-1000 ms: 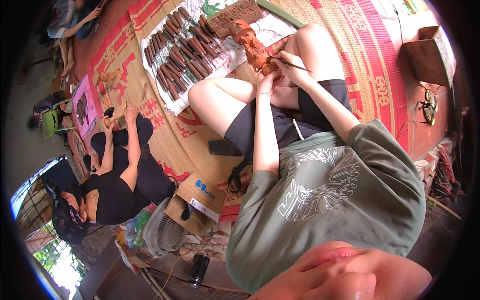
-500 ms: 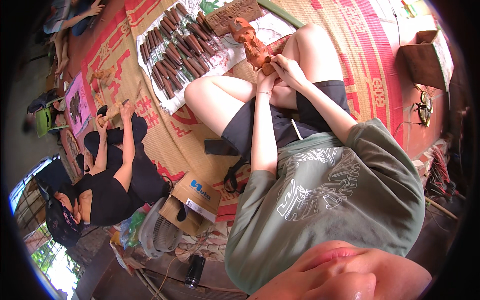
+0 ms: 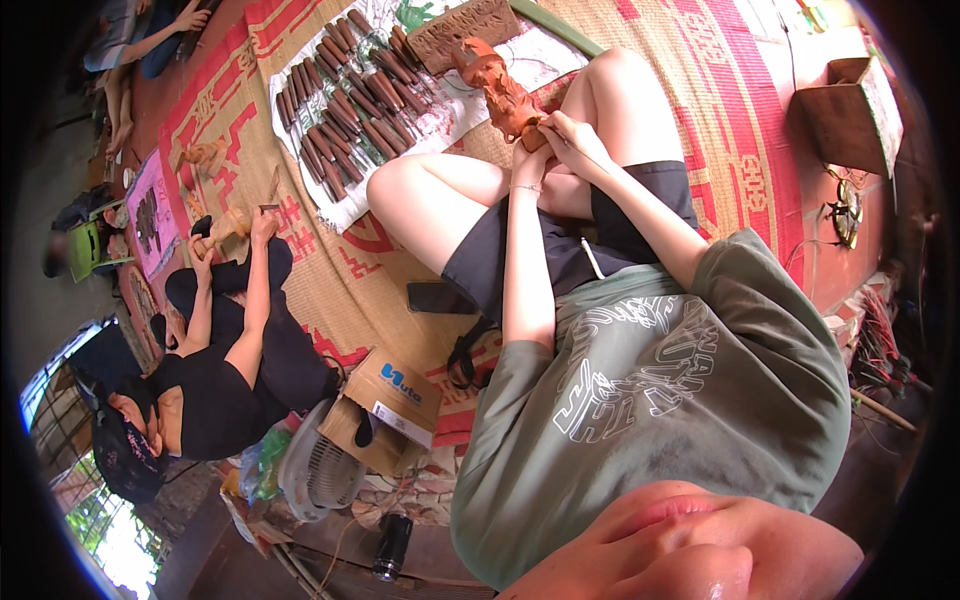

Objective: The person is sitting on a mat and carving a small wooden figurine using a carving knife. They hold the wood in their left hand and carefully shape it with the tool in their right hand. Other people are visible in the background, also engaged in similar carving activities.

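Note:
A reddish-brown carved wooden figure [image 3: 508, 102] lies slanted between my bent knees, its base towards me. My left hand [image 3: 531, 158], with a thin bracelet at the wrist, is closed around the base end. My right hand [image 3: 570, 143] is pinched close against that same end, beside the left hand. Whatever the right fingers hold is too small and hidden to make out. Beyond my knee, several wood-handled carving tools [image 3: 350, 108] lie in rows on a white cloth [image 3: 345, 212]. A brown carved block [image 3: 462, 36] sits at the cloth's far edge.
A red-and-tan woven mat [image 3: 735, 110] spreads beneath me. On my left a co-worker in black [image 3: 215, 390] holds a pale wood carving [image 3: 232, 222]. A phone [image 3: 440, 297], cardboard box [image 3: 400, 395] and fan [image 3: 325, 470] are near my left side. A wooden box [image 3: 850, 115] stands at right.
My right fingers have shifted slightly at the figure's base; my left hand keeps its hold. The co-worker's pale carving has turned a little in their hands.

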Available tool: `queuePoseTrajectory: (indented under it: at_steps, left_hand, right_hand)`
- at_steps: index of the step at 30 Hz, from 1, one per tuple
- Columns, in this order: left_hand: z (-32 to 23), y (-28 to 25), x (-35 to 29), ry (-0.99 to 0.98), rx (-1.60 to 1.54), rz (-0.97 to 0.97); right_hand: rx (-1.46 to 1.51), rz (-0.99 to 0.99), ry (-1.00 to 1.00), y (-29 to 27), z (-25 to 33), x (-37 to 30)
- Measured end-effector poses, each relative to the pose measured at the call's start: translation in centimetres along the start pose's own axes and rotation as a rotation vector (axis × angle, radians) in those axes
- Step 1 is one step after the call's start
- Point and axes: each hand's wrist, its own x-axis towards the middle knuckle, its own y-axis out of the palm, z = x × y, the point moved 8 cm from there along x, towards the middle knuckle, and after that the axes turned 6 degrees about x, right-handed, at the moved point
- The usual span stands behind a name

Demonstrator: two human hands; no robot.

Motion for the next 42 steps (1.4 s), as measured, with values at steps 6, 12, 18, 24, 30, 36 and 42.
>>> queuePoseTrajectory:
  at_steps: [6,12,18,24,30,36,42]
  left_hand:
    - [0.9,-0.6,0.7,-0.005,0.061,-0.004]
    - [0.5,-0.3,0.5,0.021,0.057,-0.017]
    - [0.7,0.0,0.3,-0.009,0.072,-0.015]
    - [0.8,-0.7,0.5,-0.039,0.035,-0.022]
    - [1.0,-0.8,0.7,-0.006,-0.005,-0.068]
    - [1.0,-1.1,1.0,0.01,-0.012,-0.037]
    - [1.2,-0.7,0.7,-0.06,-0.056,-0.089]
  right_hand:
    - [0.037,0.003,0.008,-0.3,0.2,0.5]
    - [-0.058,0.016,-0.107,0.6,0.8,0.1]
    - [-0.015,0.053,-0.095,0.3,0.6,-0.2]
    - [0.092,-0.051,-0.015,-0.7,0.4,0.7]
    - [-0.045,0.036,-0.084,0.7,0.4,-0.2]
    - [0.008,0.004,-0.073,-0.1,0.7,0.7]
    - [-0.078,0.03,-0.088,0.9,0.2,-0.6]
